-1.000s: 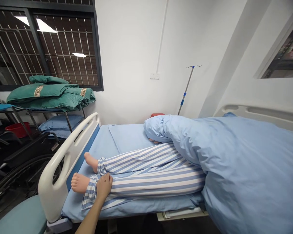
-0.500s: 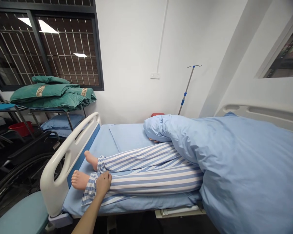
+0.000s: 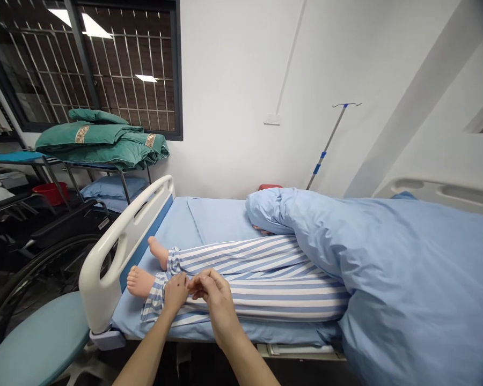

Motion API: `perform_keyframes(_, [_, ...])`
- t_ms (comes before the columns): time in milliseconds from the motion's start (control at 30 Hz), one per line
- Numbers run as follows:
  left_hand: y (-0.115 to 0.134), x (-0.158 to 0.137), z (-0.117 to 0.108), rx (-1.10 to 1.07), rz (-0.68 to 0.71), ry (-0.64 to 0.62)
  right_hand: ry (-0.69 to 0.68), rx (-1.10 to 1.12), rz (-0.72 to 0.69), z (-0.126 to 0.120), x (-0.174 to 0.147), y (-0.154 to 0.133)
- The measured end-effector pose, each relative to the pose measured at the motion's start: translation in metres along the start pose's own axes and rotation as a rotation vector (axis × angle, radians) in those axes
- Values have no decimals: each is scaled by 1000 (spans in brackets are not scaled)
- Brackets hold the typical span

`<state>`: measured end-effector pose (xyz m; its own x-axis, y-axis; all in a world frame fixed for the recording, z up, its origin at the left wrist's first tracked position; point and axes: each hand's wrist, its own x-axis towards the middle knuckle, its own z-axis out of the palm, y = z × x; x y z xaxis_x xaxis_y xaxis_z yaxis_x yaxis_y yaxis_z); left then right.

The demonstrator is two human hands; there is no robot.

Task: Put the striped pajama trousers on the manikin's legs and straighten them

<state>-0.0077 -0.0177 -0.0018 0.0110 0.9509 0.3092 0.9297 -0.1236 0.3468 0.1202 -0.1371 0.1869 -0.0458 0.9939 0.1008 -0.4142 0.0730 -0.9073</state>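
Evidently the quilt lies bunched back at frame right, leaving the striped trousers exposed at lower centre, feet bare. The left hand rests near the cuff, back upward; the right hand curls beside it, grip narrow. Whether either pinches cloth, I cannot tell.

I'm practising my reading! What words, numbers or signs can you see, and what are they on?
No words, numbers or signs can be read.
Pale label on the wheelchair: too small to read.
Gold bands on the green bedding: a pattern, with no letters I can make out.
Striped trousers: stripes, no visible writing.
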Motion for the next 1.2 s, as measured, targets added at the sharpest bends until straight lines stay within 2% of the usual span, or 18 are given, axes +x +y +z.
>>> perform_keyframes(67, [1, 0, 2, 44, 14, -11, 75, -80, 82, -22, 23, 40])
perform_keyframes(200, [0, 1, 7, 107, 2, -12, 142, -302, 10, -46, 64, 105])
perform_keyframes(400, [-6, 1, 8, 65, 31, -52, 145, -640, -142, -32, 105, 148])
perform_keyframes(600, [-11, 4, 14, 30, -41, -116, 197, -893, -161, -36, 124, 200])
perform_keyframes(800, [-19, 5, 18, 6, -11, -169, 165, -918, -150, -44, 124, 206])
perform_keyframes(900, [-20, 11, 15, -69, -97, -204, 173, -914, -140, -43, 123, 203])
perform_keyframes(967, [-16, 18, 10, -188, -184, -160, 186, -914, -146, -43, 124, 203])
perform_keyframes(1100, [-1, 32, -2, -507, -293, 43, 211, -849, -175, -45, 125, 205])
perform_keyframes(1200, [4, 34, 2, -629, -344, 101, 220, -798, -181, -45, 126, 204])
